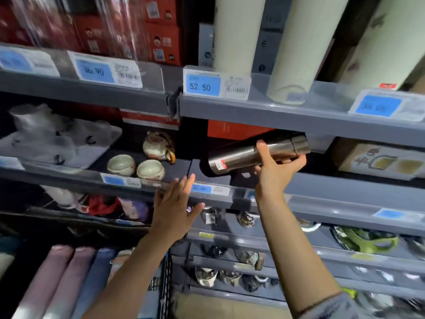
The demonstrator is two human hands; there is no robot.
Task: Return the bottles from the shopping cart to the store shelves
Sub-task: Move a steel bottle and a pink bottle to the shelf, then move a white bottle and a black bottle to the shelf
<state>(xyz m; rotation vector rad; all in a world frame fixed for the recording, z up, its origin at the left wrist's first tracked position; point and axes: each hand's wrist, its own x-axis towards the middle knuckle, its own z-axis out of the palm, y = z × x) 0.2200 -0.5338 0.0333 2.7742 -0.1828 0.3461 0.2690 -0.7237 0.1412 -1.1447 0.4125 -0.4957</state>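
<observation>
Steel bottle (pixel 257 155), tilted nearly flat with its cap end tucked under the upper shelf (pixel 299 118), sits gripped in a person's right hand (pixel 279 168), fingers wrapped beneath. The left hand (pixel 176 208) hovers spread and empty before the middle shelf's edge (pixel 138 184). Two ceramic cups (pixel 135 168) rest nearby on that shelf. Blurred price tags (pixel 202 85) are partly unreadable; lower goods are indistinct.

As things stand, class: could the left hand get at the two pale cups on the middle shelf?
Probably yes. The left hand is open and empty, just below that shelf's front edge, and the cups sit near the front with nothing before them but a low clear rail.
</observation>
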